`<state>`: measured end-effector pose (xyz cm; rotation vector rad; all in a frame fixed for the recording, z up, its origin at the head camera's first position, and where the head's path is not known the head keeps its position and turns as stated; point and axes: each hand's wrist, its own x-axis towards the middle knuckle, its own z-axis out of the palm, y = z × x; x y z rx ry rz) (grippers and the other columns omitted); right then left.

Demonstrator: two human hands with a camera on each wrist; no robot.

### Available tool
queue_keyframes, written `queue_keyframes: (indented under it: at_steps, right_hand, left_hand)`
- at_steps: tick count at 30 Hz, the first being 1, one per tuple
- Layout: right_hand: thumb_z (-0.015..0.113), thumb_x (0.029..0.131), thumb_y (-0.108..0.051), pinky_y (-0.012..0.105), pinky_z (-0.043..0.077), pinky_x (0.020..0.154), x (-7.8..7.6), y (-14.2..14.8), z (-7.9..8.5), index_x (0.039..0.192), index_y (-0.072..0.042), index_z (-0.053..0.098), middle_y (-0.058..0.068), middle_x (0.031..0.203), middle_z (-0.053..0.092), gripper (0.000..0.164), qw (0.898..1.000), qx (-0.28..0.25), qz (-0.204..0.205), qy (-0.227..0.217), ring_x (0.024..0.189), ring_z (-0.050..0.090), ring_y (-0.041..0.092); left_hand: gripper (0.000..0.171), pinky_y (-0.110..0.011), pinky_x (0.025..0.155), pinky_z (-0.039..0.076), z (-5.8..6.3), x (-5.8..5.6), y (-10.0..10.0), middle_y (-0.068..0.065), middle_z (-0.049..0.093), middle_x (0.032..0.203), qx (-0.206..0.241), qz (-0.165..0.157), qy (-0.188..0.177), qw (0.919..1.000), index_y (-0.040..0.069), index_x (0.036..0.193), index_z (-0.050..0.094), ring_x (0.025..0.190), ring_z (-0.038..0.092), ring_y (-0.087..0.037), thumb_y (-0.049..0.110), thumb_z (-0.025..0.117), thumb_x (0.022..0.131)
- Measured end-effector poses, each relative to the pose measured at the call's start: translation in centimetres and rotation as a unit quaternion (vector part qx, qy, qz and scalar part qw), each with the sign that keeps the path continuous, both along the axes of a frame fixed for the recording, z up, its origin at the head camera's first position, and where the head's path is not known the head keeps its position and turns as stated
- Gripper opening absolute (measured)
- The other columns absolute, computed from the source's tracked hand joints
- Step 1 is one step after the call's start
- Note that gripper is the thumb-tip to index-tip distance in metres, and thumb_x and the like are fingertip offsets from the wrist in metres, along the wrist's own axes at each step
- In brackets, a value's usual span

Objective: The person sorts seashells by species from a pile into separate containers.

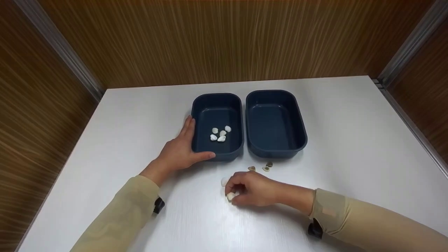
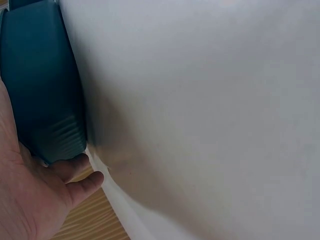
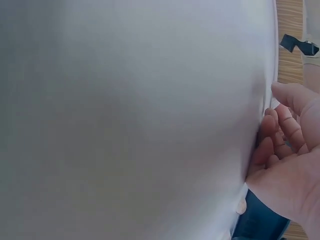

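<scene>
My left hand (image 1: 177, 151) rests against the near left corner of a dark blue container (image 1: 227, 156), fingers straight along its side and thumb over the front rim. Inside that container lie several small white shells (image 1: 221, 139). Close over the white table in front of it, my right hand (image 1: 258, 190) pinches a white shell (image 1: 230, 196) between thumb and fingers. Another white shell (image 1: 224, 181) sits just beyond, partly hidden by the fingers. In the left wrist view, the left fingertips (image 2: 90, 185) extend past the end of the container.
A second dark blue container (image 1: 276, 154) stands right of the first, nothing inside it. In front of it lie a few small brownish shells (image 1: 266, 168). The white table (image 1: 336, 122) is bounded by wood-grain panels (image 1: 210, 42) at the back and sides.
</scene>
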<state>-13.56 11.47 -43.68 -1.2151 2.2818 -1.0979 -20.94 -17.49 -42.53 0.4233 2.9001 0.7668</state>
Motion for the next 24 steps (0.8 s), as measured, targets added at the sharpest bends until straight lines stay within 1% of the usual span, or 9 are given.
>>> queue_keyframes:
  at_steps: [3, 6, 8, 13, 16, 20, 24]
  right_hand:
    - [0.082, 0.088, -0.002, 0.022, 0.051, 0.075, -0.1, 0.2, 0.6, 0.106, -0.008, 0.076, 0.003, 0.094, 0.069, 0.019, 1.0, -0.015, 0.001, -0.014, 0.084, 0.062, 0.01]
    - [0.08, 0.091, -0.004, 0.025, 0.053, 0.074, -0.3, 0.3, 1.8, 0.11, -0.009, 0.075, 0.0, 0.098, 0.07, 0.02, 1.0, -0.022, -0.004, -0.02, 0.084, 0.063, 0.008]
    - [0.079, 0.092, -0.005, 0.03, 0.054, 0.075, -0.4, 0.3, 2.8, 0.111, -0.01, 0.075, -0.002, 0.101, 0.071, 0.02, 0.999, -0.029, -0.007, -0.013, 0.086, 0.064, 0.009]
    - [0.077, 0.094, -0.006, 0.041, 0.055, 0.074, -1.1, 0.5, 5.6, 0.111, -0.011, 0.075, -0.002, 0.104, 0.073, 0.017, 0.998, -0.055, -0.018, 0.032, 0.09, 0.068, 0.017]
    - [0.077, 0.096, -0.006, 0.039, 0.055, 0.075, -1.7, 0.7, 7.3, 0.113, -0.01, 0.075, -0.001, 0.106, 0.073, 0.018, 0.996, -0.067, -0.027, 0.05, 0.092, 0.069, 0.019]
    - [0.077, 0.096, -0.006, 0.034, 0.052, 0.074, -2.8, 0.7, 9.4, 0.114, -0.011, 0.075, -0.002, 0.106, 0.073, 0.019, 0.994, -0.073, -0.045, 0.064, 0.094, 0.067, 0.018]
    - [0.078, 0.095, -0.004, 0.034, 0.051, 0.074, -4.2, 0.4, 10.9, 0.113, -0.01, 0.074, -0.002, 0.104, 0.072, 0.02, 0.992, -0.077, -0.066, 0.08, 0.093, 0.066, 0.018]
  left_hand:
    - [0.142, -0.057, 0.115, 0.041, 0.0, 0.0, 0.0, -0.002, -0.007, 0.178, 0.001, -0.005, 0.002, 1.0, 0.012, 0.171, -0.003, 0.152, 0.04, -0.037, 0.092, 0.065, 0.076]
    - [0.142, -0.056, 0.117, 0.04, 0.0, 0.0, 0.0, -0.001, -0.007, 0.178, -0.001, -0.003, 0.001, 1.0, 0.013, 0.171, -0.003, 0.153, 0.038, -0.036, 0.093, 0.064, 0.076]
    - [0.142, -0.055, 0.117, 0.04, 0.0, 0.0, 0.0, -0.001, -0.008, 0.178, -0.002, -0.001, -0.001, 1.0, 0.013, 0.171, -0.004, 0.153, 0.038, -0.036, 0.093, 0.063, 0.075]
    - [0.143, -0.056, 0.116, 0.041, 0.0, 0.0, 0.0, -0.001, -0.008, 0.178, -0.004, 0.001, -0.002, 1.0, 0.013, 0.171, -0.004, 0.151, 0.041, -0.038, 0.094, 0.064, 0.075]
    - [0.143, -0.057, 0.116, 0.041, 0.0, 0.0, 0.0, -0.002, -0.008, 0.178, -0.003, 0.002, -0.002, 1.0, 0.012, 0.171, -0.004, 0.151, 0.041, -0.038, 0.093, 0.065, 0.075]
    - [0.143, -0.056, 0.115, 0.042, 0.1, -0.1, 0.1, -0.001, -0.009, 0.178, -0.006, 0.003, -0.003, 1.0, 0.013, 0.171, -0.004, 0.151, 0.041, -0.036, 0.094, 0.063, 0.075]
    - [0.144, -0.056, 0.113, 0.044, 0.1, -0.3, 0.1, -0.003, -0.008, 0.178, -0.008, 0.0, -0.002, 1.0, 0.012, 0.171, -0.004, 0.15, 0.042, -0.036, 0.095, 0.062, 0.075]
